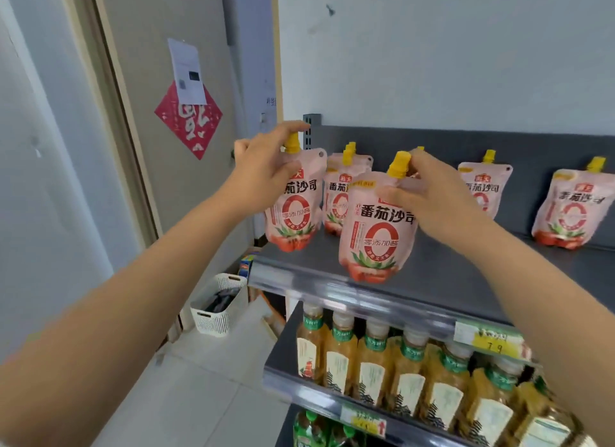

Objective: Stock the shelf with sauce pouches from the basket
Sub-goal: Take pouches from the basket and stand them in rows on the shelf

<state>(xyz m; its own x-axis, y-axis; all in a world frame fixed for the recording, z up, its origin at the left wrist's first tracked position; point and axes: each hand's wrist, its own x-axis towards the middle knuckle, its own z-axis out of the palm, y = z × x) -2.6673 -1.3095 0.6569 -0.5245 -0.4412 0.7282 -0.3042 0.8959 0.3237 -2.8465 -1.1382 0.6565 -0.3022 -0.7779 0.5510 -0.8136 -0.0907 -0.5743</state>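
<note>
On the floor at the left sits a white basket [219, 308] with something dark inside. Above it, the left hand [263, 170] holds a pink sauce pouch [294, 210] near its yellow cap, with fingers curled around the top. This pouch stands at the left end of the grey shelf [449, 273]. Next, the right hand [432, 197] pinches the top of a second pouch [374, 233] at the shelf's front. More pouches [482, 187] stand behind and to the right. Bottles [372, 363] fill the shelf below.
</note>
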